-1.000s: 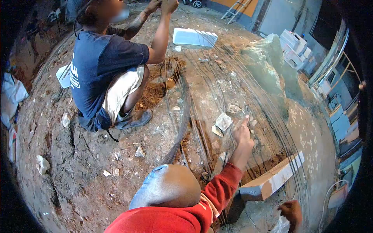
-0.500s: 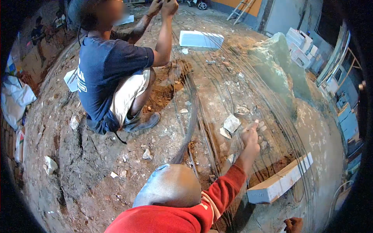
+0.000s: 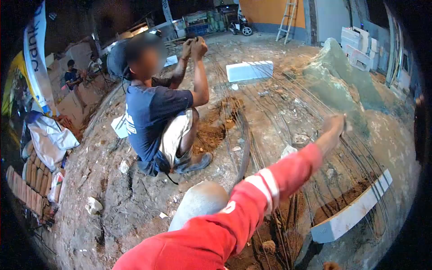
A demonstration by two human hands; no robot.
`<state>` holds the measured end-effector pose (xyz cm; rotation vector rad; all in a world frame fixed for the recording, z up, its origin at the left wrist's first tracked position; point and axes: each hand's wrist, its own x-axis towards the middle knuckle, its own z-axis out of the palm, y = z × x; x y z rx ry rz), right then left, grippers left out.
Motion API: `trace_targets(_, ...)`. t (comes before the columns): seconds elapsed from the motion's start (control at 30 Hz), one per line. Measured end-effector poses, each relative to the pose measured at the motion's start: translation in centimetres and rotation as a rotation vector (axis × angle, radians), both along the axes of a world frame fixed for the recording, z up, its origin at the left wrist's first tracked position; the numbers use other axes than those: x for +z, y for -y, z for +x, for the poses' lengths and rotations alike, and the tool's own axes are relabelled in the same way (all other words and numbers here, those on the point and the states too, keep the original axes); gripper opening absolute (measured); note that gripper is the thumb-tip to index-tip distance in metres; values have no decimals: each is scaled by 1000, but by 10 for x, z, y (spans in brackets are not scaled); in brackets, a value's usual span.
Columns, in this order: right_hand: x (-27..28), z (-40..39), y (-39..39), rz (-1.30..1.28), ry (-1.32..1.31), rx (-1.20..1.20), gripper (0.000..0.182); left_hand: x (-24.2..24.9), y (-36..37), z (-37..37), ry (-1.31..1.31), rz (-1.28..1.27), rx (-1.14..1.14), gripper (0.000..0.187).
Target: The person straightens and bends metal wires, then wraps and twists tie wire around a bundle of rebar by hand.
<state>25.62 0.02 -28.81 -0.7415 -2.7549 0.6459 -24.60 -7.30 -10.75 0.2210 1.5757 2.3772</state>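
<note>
My left arm, in a red sleeve with white bands, stretches across to the right. At its end my left hand point(image 3: 332, 128) is smeared by motion and overlaps a bundle of long thin steel rods point(image 3: 355, 150) lying over the ground. I cannot tell whether its fingers grip a rod. Only a sliver of my right hand point(image 3: 331, 266) shows at the bottom edge, its fingers hidden. Below the rods, near that hand, lies a long white block point(image 3: 353, 209) beside a dug strip of soil. A pale stone point(image 3: 288, 151) sits just left of my left forearm.
A person point(image 3: 157, 108) in a dark shirt squats ahead on the left, both hands raised. Another white block point(image 3: 249, 71) lies farther back under rods. A greyish sand heap point(image 3: 335, 74) rises at right. A ladder point(image 3: 286, 21) and a motorbike point(image 3: 240, 24) stand behind.
My left hand has moved right and farther forward, over the rods. My right hand has slipped lower, almost out of view. The view has tilted up and swung left.
</note>
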Motion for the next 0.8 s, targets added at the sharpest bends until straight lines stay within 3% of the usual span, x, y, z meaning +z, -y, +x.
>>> trace_targets(0.03, 9, -12, 4, -5, -2, 8, 20, 12, -2, -9, -57, -59, 59, 18)
trace_targets(0.1, 41, -43, 17, -549, -451, -690, 23, 39, 6, -30, -120, -179, 61, 19)
trace_targets(0.13, 37, -41, 9, -1017, -862, -610, 26, 51, 14, -44, -126, -244, 3, 19)
trace_targets(0.17, 39, -39, 15, -1029, -873, -613, 26, 50, 11, -69, -67, -123, -18, 19)
trace_targets(0.23, 48, -33, 29, -1757, -1094, 180, 26, 51, 19, -87, 2, 3, -70, 20)
trace_targets(0.27, 47, -35, 22, -1740, -1123, 166, 26, 54, 37, -84, 16, 6, -105, 20)
trace_targets(0.33, 48, -31, 0, -767, 103, 757, 46, 39, 57, -92, -18, 52, -233, 22)
trace_targets(0.37, 42, -39, 18, -728, 12, 499, 33, 31, 65, -93, -80, -69, -191, 23)
trace_targets(0.4, 32, -51, 42, -675, -66, 233, 31, 23, 68, -87, -51, -116, -117, 22)
trace_targets(0.43, 37, -51, 59, -384, -182, -40, 26, 12, 76, -81, -69, -144, -105, 21)
trace_targets(0.47, 8, -49, 44, -137, -111, -128, 14, 6, 76, -84, 0, -134, -71, 20)
trace_targets(0.53, 35, -68, 63, 27, -399, -312, 16, 4, 78, -95, 63, 17, -81, 16)
trace_targets(0.63, 49, -67, 75, 202, -419, -294, 26, 9, 72, -103, 180, 133, -83, 13)
trace_targets(0.7, 46, -61, 80, 256, -364, -202, 26, 21, 77, -95, 139, 147, 55, 12)
trace_targets(0.77, 37, -59, 87, 31, -469, 15, 29, 23, 85, -97, 153, 160, 73, 13)
trace_targets(0.8, 21, -52, 79, 37, -430, 23, 29, 27, 90, -95, 109, 47, 124, 13)
